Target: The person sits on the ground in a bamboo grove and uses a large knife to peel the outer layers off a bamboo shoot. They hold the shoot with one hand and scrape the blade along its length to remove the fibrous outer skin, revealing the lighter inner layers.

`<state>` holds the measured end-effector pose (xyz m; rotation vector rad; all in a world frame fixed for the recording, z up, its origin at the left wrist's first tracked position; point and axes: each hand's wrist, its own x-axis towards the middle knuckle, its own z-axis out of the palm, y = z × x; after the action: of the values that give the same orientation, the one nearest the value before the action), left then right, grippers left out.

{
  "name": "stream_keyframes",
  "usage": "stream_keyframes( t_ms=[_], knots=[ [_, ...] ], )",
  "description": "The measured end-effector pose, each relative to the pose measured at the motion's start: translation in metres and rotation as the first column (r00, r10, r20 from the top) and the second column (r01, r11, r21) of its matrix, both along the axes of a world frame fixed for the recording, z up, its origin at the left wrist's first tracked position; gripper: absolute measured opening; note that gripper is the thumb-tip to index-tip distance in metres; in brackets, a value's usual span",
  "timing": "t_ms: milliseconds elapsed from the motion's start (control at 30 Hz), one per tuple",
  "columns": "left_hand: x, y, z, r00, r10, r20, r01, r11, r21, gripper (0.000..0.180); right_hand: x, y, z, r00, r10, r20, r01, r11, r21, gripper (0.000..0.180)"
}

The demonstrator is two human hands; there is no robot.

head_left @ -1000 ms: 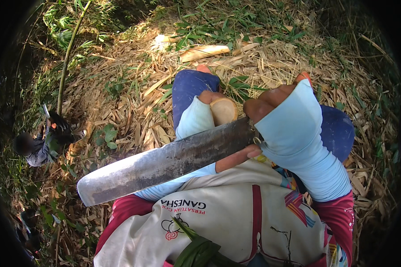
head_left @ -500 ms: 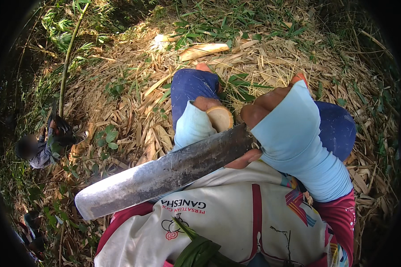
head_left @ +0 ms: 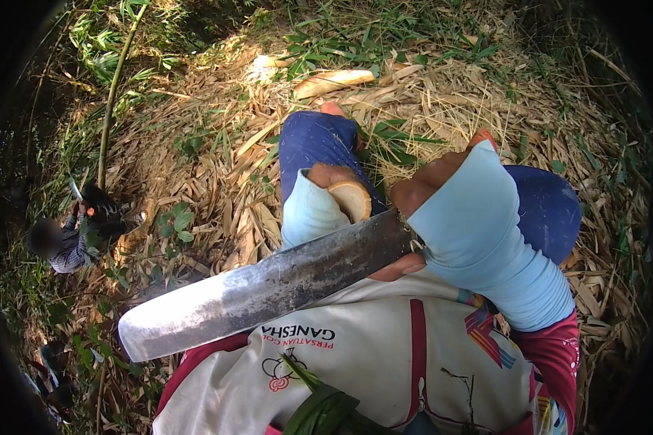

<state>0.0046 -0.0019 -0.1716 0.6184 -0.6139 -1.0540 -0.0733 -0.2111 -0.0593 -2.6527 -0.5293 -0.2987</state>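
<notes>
My right hand (head_left: 424, 185), in a light blue sleeve, is closed at the base of a machete (head_left: 268, 286). The thumb lies along the near side of the blade, and the handle is hidden. The wide, dark-stained blade slants down to the left across my lap, close to my shirt. Just beyond the blade, my left hand (head_left: 331, 174) is closed on a bamboo piece (head_left: 350, 200). Its pale round cut end faces me and the rest is hidden. Blade and bamboo look very close; whether they touch I cannot tell.
My knees in blue trousers (head_left: 305, 138) are bent around my hands. Split bamboo pieces (head_left: 334, 83) lie ahead on dry leaves. A thin pole (head_left: 112, 101) stands at the left. Another person (head_left: 72, 243) there holds a blade. Rolled green leaves (head_left: 323, 409) are at my front.
The machete's tip has shifted slightly left and toward me. My left hand and the bamboo piece have tilted and moved a little left. The person at the left has raised a blade into view.
</notes>
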Motion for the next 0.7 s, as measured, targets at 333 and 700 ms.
stream_keyframes(
  t_ms=[333,700],
  knots=[
    [0.002,-0.003,-0.012,0.961,-0.175,-0.216,0.153,0.982,-0.114,0.109,0.0,-0.003,0.001,1.0,0.011,-0.002,-0.011,1.0,0.007,0.059],
    [0.016,-0.014,-0.038,0.679,-0.62,-0.392,0.507,0.783,-0.36,0.124,-0.003,-0.003,0.001,1.0,0.015,0.016,-0.015,1.0,0.012,0.035]
  ],
)
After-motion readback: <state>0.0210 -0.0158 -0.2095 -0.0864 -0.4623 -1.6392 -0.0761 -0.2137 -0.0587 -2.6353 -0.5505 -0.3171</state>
